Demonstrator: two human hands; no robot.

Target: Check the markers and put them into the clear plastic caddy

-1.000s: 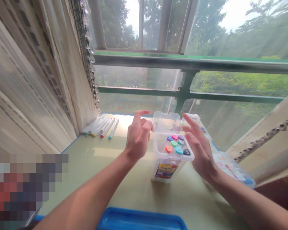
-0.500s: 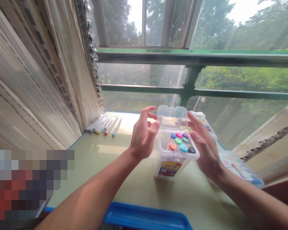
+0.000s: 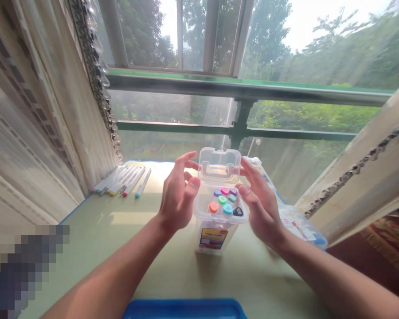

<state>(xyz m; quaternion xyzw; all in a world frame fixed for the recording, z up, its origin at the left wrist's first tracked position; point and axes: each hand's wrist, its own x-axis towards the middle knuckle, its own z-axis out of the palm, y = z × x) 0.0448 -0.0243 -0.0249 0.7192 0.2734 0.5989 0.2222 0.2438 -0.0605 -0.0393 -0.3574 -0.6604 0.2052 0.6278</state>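
A clear plastic marker box [image 3: 202, 223] with a yellow and black label stands upright on the table in front of me. Its hinged lid [image 3: 219, 167] is raised at the back. Inside, several markers with coloured caps [image 3: 222, 200] show their ends, one of them black and numbered. My left hand [image 3: 181, 192] is at the box's left side, fingers apart and curved towards the lid. On the other side is my right hand [image 3: 261, 201], its thumb at the rim and its fingers apart beside the lid. Whether the hidden fingertips touch the box I cannot tell.
Several white markers [image 3: 126, 179] lie at the table's back left, by a curtain [image 3: 58, 110]. A clear case [image 3: 301, 226] and another box [image 3: 255, 165] are on the right. A blue tray [image 3: 186, 308] sits at the near edge. Behind is a railed window.
The view has turned slightly right, so everything appears further left. Both hands keep nearly the same pose around the box, whose lid remains raised.
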